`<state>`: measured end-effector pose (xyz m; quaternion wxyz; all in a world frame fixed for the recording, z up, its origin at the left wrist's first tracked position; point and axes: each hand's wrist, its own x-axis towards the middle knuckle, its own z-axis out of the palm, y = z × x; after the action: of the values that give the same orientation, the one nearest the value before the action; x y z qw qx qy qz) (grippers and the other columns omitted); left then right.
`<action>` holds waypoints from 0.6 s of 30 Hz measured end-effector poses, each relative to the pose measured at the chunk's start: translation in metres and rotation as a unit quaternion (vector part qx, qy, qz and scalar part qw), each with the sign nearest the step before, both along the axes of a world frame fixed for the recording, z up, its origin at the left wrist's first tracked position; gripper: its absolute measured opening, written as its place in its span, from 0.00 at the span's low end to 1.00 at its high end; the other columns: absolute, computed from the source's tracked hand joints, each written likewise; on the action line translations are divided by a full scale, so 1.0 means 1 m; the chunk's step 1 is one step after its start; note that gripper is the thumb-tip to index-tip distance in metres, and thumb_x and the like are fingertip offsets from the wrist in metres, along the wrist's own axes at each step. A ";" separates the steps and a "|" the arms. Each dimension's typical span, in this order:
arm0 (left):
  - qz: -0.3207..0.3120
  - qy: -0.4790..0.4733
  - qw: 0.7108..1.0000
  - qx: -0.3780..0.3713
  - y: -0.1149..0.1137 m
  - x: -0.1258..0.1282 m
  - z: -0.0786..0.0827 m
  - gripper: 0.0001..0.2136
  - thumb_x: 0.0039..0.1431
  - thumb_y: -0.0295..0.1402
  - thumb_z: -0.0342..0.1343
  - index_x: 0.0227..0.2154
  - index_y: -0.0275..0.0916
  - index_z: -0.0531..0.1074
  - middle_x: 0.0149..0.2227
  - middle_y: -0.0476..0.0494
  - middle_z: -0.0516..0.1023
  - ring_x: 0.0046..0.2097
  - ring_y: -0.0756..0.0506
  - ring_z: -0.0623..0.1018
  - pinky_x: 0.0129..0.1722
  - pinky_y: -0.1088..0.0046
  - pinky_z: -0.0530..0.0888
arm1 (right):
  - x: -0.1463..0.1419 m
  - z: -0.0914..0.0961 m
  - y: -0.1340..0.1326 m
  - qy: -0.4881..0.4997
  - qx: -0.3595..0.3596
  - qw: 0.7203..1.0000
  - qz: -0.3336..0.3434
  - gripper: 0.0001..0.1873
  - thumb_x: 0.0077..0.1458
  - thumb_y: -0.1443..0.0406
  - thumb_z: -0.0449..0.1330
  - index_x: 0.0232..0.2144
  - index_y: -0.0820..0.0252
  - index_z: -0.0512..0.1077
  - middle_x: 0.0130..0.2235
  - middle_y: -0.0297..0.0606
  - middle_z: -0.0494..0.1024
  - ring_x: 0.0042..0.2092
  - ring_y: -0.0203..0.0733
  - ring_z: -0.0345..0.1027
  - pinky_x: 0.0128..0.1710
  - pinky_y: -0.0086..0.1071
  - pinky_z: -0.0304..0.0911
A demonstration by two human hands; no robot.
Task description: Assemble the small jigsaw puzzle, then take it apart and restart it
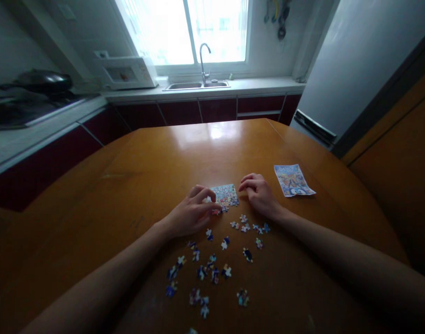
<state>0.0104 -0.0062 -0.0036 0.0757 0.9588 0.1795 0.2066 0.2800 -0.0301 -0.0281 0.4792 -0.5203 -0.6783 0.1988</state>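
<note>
Between the hands, the joined puzzle (228, 194) runs crosswise; left hand (194, 209) nearer, fingers curved at its left edge, pinch unclear! Right hand (260, 194) just beside, loosely curled, grip unclear.

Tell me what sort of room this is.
It looks like a kitchen, probably in a home: a sink with a tall faucet under the window, a lidded pan on the stove at left, and what appears to be a refrigerator at right.
</note>
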 end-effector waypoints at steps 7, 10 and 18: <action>-0.006 0.018 1.000 -0.006 -0.001 0.001 0.002 0.16 0.62 0.26 0.55 0.50 0.48 0.76 0.49 0.42 0.70 0.51 0.40 0.65 0.53 0.59 0.70 | -0.006 0.009 -0.012 -0.106 0.049 0.988 0.100 0.17 0.55 0.76 0.57 0.30 0.51 0.81 0.46 0.39 0.74 0.52 0.47 0.62 0.54 0.47 0.60; -0.006 0.021 1.000 -0.003 -0.001 0.001 0.001 0.15 0.62 0.27 0.56 0.50 0.49 0.76 0.50 0.42 0.70 0.52 0.40 0.65 0.54 0.58 0.70 | -0.011 0.013 -0.017 -0.178 0.064 0.971 0.144 0.14 0.57 0.73 0.61 0.33 0.49 0.82 0.51 0.38 0.74 0.55 0.49 0.60 0.55 0.49 0.58; -0.011 0.011 1.000 0.002 -0.001 0.001 0.002 0.14 0.64 0.29 0.56 0.50 0.49 0.76 0.49 0.41 0.71 0.51 0.40 0.65 0.53 0.58 0.71 | -0.014 0.010 -0.020 -0.257 0.063 0.949 0.174 0.10 0.62 0.64 0.61 0.38 0.45 0.82 0.53 0.39 0.74 0.57 0.52 0.57 0.55 0.49 0.56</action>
<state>0.0119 -0.0072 -0.0016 0.0740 0.9631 0.1693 0.1956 0.2663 -0.0503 -0.0177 0.2784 -0.3967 -0.8695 0.0956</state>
